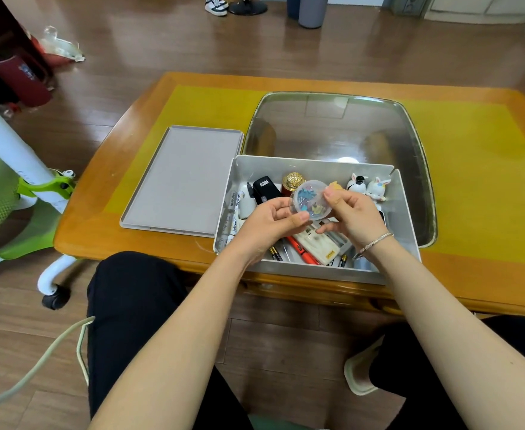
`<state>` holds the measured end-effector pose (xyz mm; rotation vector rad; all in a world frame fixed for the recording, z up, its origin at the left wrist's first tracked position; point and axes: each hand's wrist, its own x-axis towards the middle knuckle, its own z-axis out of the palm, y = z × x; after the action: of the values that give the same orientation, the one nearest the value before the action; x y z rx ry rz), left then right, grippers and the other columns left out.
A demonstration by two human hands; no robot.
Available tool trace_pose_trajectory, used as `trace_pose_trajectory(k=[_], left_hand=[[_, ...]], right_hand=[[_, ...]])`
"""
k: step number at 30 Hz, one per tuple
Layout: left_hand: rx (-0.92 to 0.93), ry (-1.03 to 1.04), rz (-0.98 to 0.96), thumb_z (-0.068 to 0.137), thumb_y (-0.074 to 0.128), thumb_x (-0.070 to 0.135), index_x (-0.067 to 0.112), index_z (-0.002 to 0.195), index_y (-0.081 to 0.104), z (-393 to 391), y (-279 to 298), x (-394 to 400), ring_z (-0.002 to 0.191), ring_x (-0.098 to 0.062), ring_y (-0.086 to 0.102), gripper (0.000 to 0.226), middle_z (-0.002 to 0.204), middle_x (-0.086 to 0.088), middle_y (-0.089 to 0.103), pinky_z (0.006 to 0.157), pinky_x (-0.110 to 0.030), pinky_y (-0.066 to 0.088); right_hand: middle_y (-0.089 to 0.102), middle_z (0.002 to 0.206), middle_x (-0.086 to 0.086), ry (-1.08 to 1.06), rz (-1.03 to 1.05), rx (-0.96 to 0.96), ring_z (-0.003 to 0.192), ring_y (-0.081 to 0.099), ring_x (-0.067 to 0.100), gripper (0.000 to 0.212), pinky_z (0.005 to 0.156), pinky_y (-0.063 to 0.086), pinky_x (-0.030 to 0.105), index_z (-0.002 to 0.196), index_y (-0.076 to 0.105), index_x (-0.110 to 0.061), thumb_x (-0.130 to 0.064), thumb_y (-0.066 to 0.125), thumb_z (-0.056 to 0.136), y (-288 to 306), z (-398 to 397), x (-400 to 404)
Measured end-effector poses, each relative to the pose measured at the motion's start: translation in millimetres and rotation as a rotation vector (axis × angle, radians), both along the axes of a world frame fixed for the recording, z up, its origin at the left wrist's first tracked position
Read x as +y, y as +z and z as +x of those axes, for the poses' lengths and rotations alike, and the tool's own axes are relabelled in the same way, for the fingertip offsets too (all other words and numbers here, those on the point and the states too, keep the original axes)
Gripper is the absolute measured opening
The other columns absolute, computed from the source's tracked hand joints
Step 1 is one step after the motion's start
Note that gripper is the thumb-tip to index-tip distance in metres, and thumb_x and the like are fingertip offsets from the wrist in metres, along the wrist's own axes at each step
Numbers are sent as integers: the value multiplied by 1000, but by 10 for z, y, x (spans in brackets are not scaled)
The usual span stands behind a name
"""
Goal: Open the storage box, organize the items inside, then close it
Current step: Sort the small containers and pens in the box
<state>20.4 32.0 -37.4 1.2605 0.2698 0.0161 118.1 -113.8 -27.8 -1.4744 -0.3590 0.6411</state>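
At frame centre, your left hand (275, 220) and right hand (352, 212) both grip a small clear tub (312, 200) above the open storage box (405, 212), likely to inspect it; the lid (182, 181) lies left on the tabletop (472, 169).

**Both hands hold a small tub over the open box**

The left hand (273, 220) and right hand (352, 212) grip a small round clear plastic tub of coloured clips (311, 200) above the open white rectangular storage box (405, 218). Its flat grey lid (182, 181) lies beside it on the orange wooden table (472, 144).

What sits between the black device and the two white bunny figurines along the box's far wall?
In the head view, a gold-topped red bottle, then the clear round container both hands hold.
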Motion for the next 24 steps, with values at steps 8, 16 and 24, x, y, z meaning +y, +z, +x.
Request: trace_pose_trajectory(k=[8, 16, 24], left_hand=[[39, 210, 203, 83, 72, 10, 4, 113, 59, 13, -3, -60, 78, -17, 68, 33, 90, -7, 71, 60, -24, 56], [43, 136, 206, 87, 52, 52, 17, 100, 47, 5, 19, -34, 72, -6, 61, 38, 91, -3, 64, 68, -25, 52], [-58, 78, 259, 95, 46, 45, 29, 132, 49, -15, -6, -7, 74, -16, 50, 41, 100, -13, 63, 58, -23, 41]], right_hand=[[53, 120, -6, 185, -387, -729, 107, 50, 3, 60, 92, 44, 14, 139, 43, -22, -13, 67, 84, 153, -21, -7], [57, 109, -9, 162, -380, -708, 88, 63, 16, 60, 77, 58, 36, 120, 51, -31, -15, 80, 70, 213, -62, 18], [58, 113, -6, 200, -199, -494, 82, 68, 2, 65, 73, 55, 17, 120, 52, -32, -23, 82, 63, 180, -57, -36]])
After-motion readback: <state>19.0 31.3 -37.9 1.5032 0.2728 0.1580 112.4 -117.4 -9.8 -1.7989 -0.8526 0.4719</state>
